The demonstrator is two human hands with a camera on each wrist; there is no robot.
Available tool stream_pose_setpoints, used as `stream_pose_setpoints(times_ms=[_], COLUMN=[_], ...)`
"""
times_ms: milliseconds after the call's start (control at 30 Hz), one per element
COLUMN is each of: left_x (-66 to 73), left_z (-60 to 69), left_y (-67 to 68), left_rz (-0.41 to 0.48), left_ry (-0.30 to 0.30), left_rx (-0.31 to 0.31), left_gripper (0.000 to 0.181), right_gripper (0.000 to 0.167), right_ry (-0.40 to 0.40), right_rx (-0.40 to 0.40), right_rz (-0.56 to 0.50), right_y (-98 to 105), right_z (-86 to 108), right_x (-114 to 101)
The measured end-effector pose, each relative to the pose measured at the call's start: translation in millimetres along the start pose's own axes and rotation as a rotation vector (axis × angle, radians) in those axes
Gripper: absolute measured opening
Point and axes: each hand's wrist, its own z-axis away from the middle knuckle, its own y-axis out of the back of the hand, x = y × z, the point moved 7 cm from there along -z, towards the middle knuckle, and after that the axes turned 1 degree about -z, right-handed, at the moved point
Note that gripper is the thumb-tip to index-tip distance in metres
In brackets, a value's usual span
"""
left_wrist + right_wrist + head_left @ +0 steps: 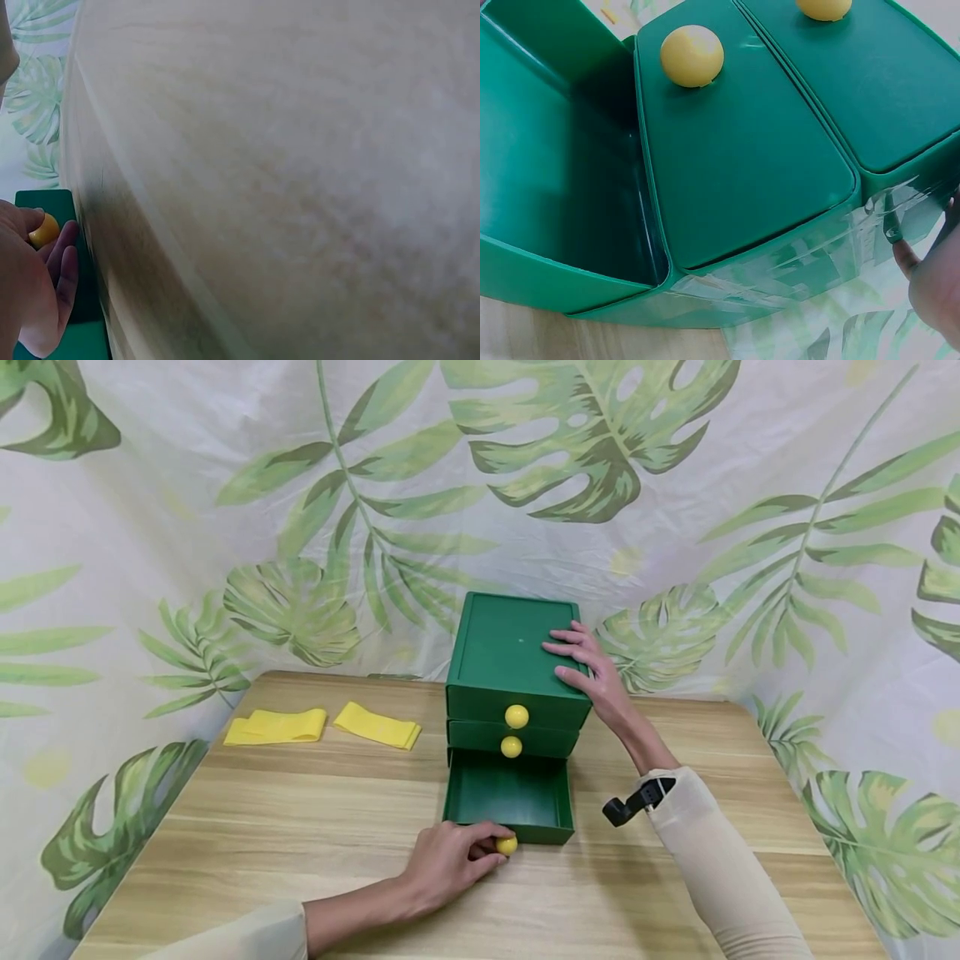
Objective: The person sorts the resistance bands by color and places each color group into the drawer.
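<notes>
green plastic three-drawer cabinet (517, 635) has its bottom drawer (510, 789) already out, upper two drawers (480, 703) closed, left hand (446, 864) pinching the round yellow knob (507, 845), right hand (592, 672) spread on top.

Drawer unit (502, 647): stood on the table (300, 827), before the sheet (187, 485)
Bottom drawer (543, 835): jutted forward
Strips (288, 725): lay left of the unit
Left hand (448, 864): was before that drawer
Right hand (592, 672): rested atop the unit

In the head view, we are seeing bright light and soft shadows on the tabletop (315, 827). We are finding the left wrist view dimmer and blurred.
</notes>
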Motion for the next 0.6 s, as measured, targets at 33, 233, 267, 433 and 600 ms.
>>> stream_pose_setpoints(times_ms=[33, 233, 267, 433, 600], left_x=[0.1, 4.0, 5.4, 13.4, 27.1], left_z=[0.0, 1.8, 2.4, 5.3, 5.5], left_y=[0.2, 1.2, 1.8, 7.9, 28.8], left_rz=[0.001, -0.003, -0.013, -0.079, -0.077], left_ry=[0.002, -0.005, -0.007, -0.018, -0.097], left_rx=[-0.004, -0.046, -0.056, -0.128, -0.089], left_gripper=[0.026, 0.03, 0.031, 0.031, 0.03], right_gripper=[0.042, 0.042, 0.042, 0.042, 0.042], right_ry=[0.001, 0.0, -0.001, -0.001, 0.005], right_rx=[0.0, -0.003, -0.005, -0.005, -0.001], right_rz=[0.0, 0.0, -0.001, -0.001, -0.005], right_y=[0, 0, 0, 0, 0], right_z=[0.0, -0.4, -0.4, -0.8, -0.9], right_x=[0, 0, -1, 0, -1])
